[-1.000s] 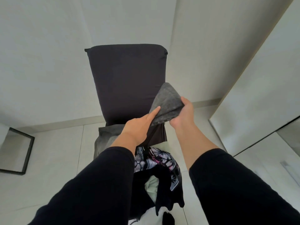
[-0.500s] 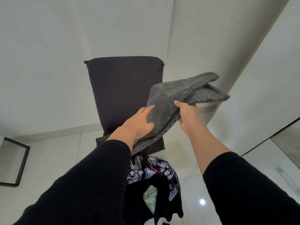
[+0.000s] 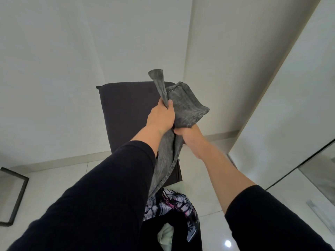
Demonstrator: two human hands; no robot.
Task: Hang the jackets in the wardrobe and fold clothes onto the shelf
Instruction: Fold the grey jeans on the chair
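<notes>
Grey garment (image 3: 183, 107) gripped by fingers of left hand (image 3: 160, 119) and right hand (image 3: 188, 134).

A grey garment (image 3: 183, 109) of mottled, washed-looking fabric is held up in the air in front of the dark chair back (image 3: 126, 113), gripped by both hands. The left hand (image 3: 160, 118) clutches a narrow twisted strip of it that sticks up above the fist, while the right hand (image 3: 188, 134) grips it just below, where a wider folded part with a stitched hem fans out to the right. A long tail of the cloth hangs down between the forearms toward the chair seat. There, at the seat's front edge, more clothes lie heaped: a crumpled black-white-and-pink patterned garment (image 3: 172, 203), with black cloth (image 3: 159, 236) and a pale green piece (image 3: 165, 238) just beside it.
</notes>
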